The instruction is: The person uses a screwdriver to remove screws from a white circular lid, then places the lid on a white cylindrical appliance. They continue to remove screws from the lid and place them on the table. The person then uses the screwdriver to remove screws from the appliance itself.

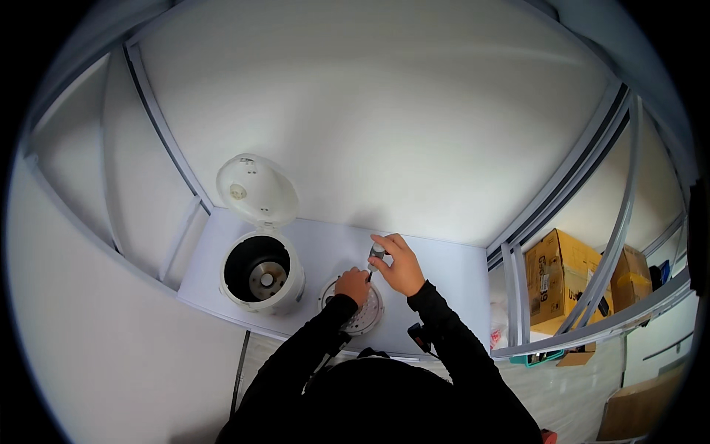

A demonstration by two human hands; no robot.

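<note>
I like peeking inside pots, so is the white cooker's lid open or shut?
Open: the lid stands up behind the white cooker, and the dark inside shows, with a round metal plate at the bottom.

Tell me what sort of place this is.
Probably a small workshop bay: a pale table bearing an open appliance that looks like a rice cooker, and a grey-handled screwdriver in the right hand.

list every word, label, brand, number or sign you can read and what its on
Front yellow-brown carton, right: dark printed lettering, which I won't copy out.
Pale label on it: too small to read.
White lidded appliance: no legible text.
Grey-handled tool: no legible text.
</note>
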